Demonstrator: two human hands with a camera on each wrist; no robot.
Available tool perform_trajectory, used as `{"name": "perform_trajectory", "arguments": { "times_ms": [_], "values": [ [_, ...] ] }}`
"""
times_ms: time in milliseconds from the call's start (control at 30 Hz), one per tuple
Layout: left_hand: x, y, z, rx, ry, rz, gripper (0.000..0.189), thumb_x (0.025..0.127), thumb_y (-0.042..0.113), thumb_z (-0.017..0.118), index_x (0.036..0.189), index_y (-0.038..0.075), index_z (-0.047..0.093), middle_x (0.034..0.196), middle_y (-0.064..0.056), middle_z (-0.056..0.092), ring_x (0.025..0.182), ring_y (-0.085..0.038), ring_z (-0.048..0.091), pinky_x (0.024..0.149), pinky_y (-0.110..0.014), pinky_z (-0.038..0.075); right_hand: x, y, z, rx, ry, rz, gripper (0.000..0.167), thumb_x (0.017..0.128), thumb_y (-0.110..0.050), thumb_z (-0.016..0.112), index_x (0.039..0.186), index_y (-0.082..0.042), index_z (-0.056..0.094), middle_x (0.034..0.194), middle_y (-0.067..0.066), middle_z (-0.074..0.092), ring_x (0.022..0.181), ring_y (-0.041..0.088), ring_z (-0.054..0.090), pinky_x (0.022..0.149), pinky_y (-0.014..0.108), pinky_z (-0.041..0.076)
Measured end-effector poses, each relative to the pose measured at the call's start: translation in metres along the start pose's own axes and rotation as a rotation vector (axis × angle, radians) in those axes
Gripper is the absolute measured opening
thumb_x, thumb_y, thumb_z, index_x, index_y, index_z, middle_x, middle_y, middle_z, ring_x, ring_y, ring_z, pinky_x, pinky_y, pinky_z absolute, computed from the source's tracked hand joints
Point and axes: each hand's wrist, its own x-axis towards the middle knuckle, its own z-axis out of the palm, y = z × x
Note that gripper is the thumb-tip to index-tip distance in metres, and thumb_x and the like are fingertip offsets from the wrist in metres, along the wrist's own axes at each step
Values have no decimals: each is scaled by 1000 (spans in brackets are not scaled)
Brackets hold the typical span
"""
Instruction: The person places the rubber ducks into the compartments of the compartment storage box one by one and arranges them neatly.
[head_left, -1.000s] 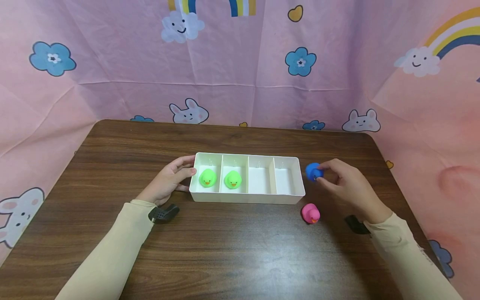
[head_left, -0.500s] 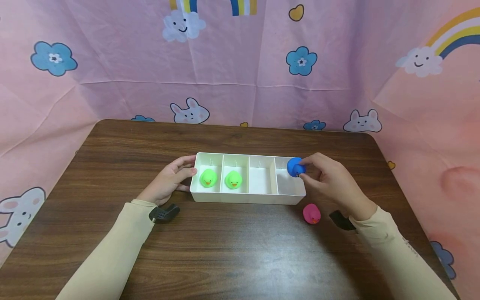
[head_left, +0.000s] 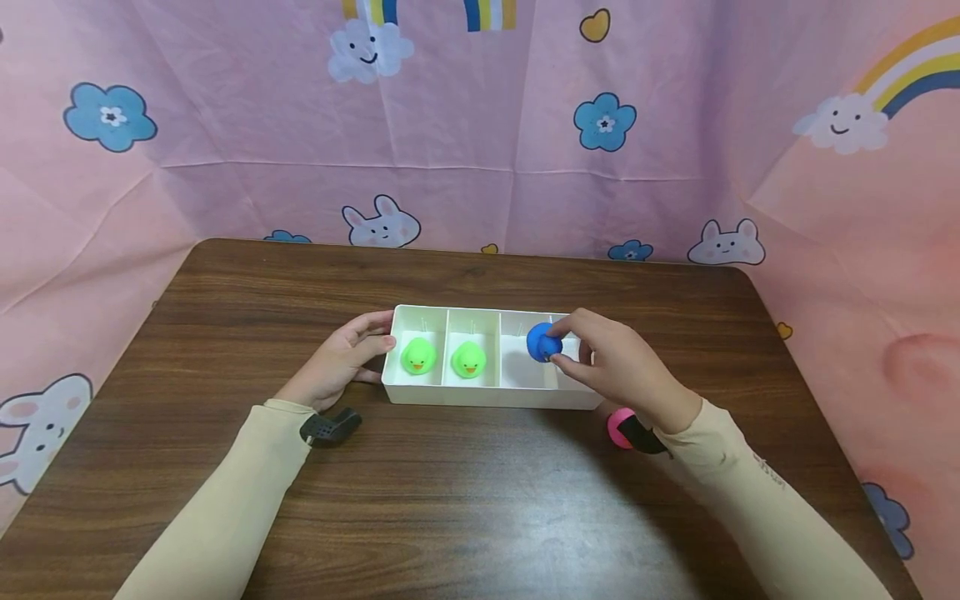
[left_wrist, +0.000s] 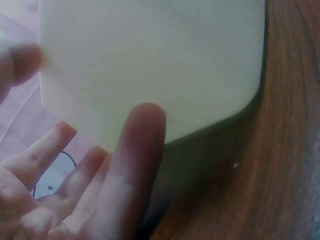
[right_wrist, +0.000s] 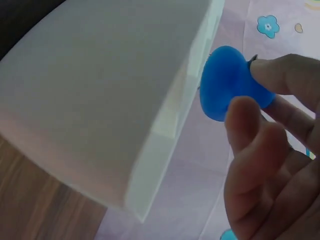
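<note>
A white box (head_left: 491, 396) with a row of compartments lies across the table. One green rubber duck (head_left: 417, 357) sits in its leftmost compartment and another green duck (head_left: 468, 359) in the one beside it. My left hand (head_left: 337, 358) holds the box's left end, thumb at the rim; in the left wrist view its fingers (left_wrist: 142, 145) touch the outer wall. Over the third compartment, my right hand (head_left: 618, 362) pinches a blue rubber duck (right_wrist: 222, 82) between thumb and fingers. In the right wrist view the duck is above the rim. That hand partly covers the rightmost compartment.
A pink rubber duck (head_left: 618, 427) stands on the table in front of the box's right end, partly hidden by the right wrist's black strap (head_left: 642, 435). The brown wooden table (head_left: 420, 508) backs onto a pink patterned cloth (head_left: 465, 108).
My right hand has carried the blue duck leftward from beside the box, across the rightmost compartment, to over the third one. The left hand stays at the box's end.
</note>
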Motion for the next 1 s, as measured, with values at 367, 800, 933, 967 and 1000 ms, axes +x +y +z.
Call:
{"name": "perform_trajectory", "arguments": {
  "times_ms": [367,800,933,967,1000],
  "values": [
    [0,0,1,8,4,1,61,105,32,61,158,12,38,157,-17,43,125,-28,57,84,-40,61,14,2,21,-24,-70,24,29,88,-16,84,114,-10,72,103,2,73,68,12,54,58,26,49],
    [0,-1,1,3,4,8,61,106,31,61,158,11,37,155,-17,44,122,-25,59,83,-40,61,26,5,41,-70,-141,4,26,88,-18,84,111,-8,75,107,4,76,96,19,69,86,37,58],
    [0,-1,1,-3,0,11,60,106,31,61,158,11,38,155,-18,44,122,-25,59,83,-40,61,29,5,44,-89,-164,20,26,89,-20,83,111,-8,75,109,4,76,101,19,70,92,39,57],
    [0,-1,1,-5,-2,12,60,106,31,61,158,11,38,155,-18,44,122,-24,59,83,-40,61,30,5,45,-94,-165,20,26,89,-20,83,111,-8,75,109,4,76,102,19,70,92,39,57],
    [0,-1,1,-6,-3,13,60,106,30,61,158,11,37,155,-18,44,121,-24,60,83,-40,61,30,5,46,-98,-165,20,26,89,-20,83,111,-8,75,109,4,76,102,19,70,91,39,57]
  ]
}}
